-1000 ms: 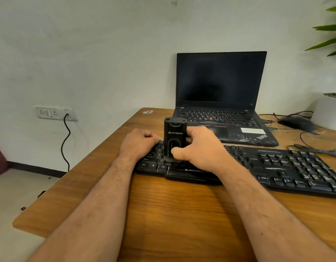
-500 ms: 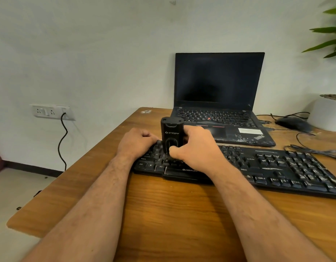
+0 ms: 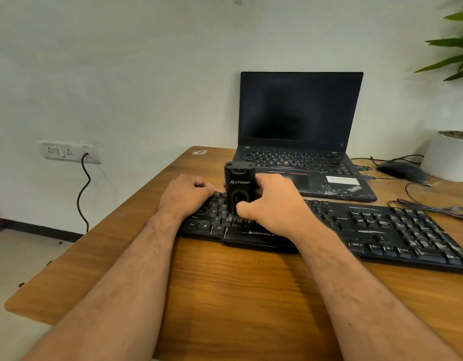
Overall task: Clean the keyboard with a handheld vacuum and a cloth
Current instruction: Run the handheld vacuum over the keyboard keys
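Right hand (image 3: 272, 201) grips the black handheld vacuum (image 3: 239, 187), which stands upright, nozzle down on the left end of the black keyboard (image 3: 381, 230). Left hand (image 3: 185, 195), fingers curled and holding nothing, rests on the keyboard's left edge. Keyboard lies on the wooden surface (image 3: 238, 295), in front of an open laptop (image 3: 300, 131).

Soft, even indoor light is falling; forearms are casting faint shadows on the table (image 3: 246, 295); edges beyond it are bowing and blurring.
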